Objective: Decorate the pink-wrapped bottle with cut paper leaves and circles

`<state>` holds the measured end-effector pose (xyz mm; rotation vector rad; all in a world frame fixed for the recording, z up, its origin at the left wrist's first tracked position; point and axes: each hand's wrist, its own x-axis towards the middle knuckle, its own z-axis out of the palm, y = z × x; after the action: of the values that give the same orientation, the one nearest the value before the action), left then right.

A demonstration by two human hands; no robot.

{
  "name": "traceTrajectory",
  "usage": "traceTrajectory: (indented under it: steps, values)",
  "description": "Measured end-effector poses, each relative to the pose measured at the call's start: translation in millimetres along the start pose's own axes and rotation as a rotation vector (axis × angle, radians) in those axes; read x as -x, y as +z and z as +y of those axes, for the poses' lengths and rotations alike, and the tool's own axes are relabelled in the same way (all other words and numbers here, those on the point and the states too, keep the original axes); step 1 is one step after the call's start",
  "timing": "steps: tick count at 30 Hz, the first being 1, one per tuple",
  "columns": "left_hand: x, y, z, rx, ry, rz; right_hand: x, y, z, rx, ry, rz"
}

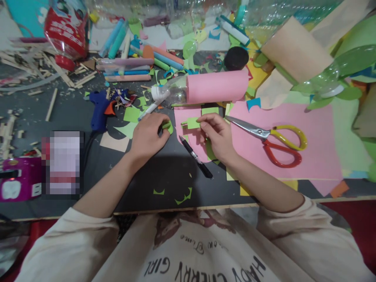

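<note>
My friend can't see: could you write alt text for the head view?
The right hand holds a green paper piece and the left hand touches a green scrap over a dark table, near a pen, scissors and a pink-wrapped bottle.

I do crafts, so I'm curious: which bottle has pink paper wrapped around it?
The clear bottle with the white cap, lying on its side: pink paper wraps its body. The red-capped bottle wears a red label instead, and no other shows pink.
</note>
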<state>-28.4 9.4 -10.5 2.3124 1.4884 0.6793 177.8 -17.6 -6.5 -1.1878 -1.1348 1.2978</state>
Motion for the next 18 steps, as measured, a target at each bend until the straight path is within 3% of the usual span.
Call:
traceTrajectory:
  steps: [7, 10, 13, 18]
  values:
    - [-2.7, -1.3, -0.1, 0.049, -0.023, 0.002, 0.1, -0.4, 1.7, 0.011, -0.013, -0.005]
    - [-2.3, -2.8, 2.1, 0.161, -0.106, 0.053, 0.4, -0.3, 2.4, 0.026, -0.043, -0.011]
    - [1.0, -2.1, 4.8, 0.261, -0.165, 0.081, 1.5, 0.6, 4.7, 0.059, -0.124, -0.024]
    - [7.6, 2.4, 5.4, 0.231, -0.117, 0.114, 6.2, 1.0, 7.8, 0.198, -0.349, -0.036]
